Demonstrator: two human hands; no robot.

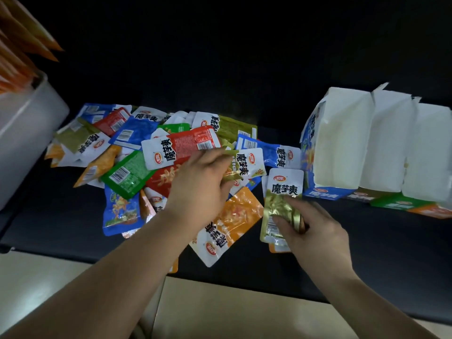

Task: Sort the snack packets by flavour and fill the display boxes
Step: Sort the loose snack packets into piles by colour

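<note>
Packets of glossy foil, each with a white header band printed in bold black characters and a body in blue, red, green, orange or olive, lie in a loose heap (pixel 127 172) on the dark surface (pixel 73 223) in front of me. My right hand (pixel 315 231) grips an olive-gold foil packet (pixel 281 199) just right of the heap, thumb on its crinkled face and fingers curled under its lower half; more foil edges show behind it, and I cannot tell how many packets are in that grip. Its white header points away from me and its barcode end toward me, so its long axis runs near to far. My left hand (pixel 200 189) is over the middle of the heap and pinches a second olive-green packet (pixel 247 165) by its foil body; that one is tilted, header to the upper right, long axis slanting from lower left to upper right. Below it an orange foil packet (pixel 232 221) lies face up with its header toward me. To the right stand white cardboard display boxes (pixel 367 143) side by side, open and white inside, with blue, green and orange printed fronts. At far left a pale grey plastic bin (pixel 24 133) holds orange packets (pixel 17 45) on end.
</note>
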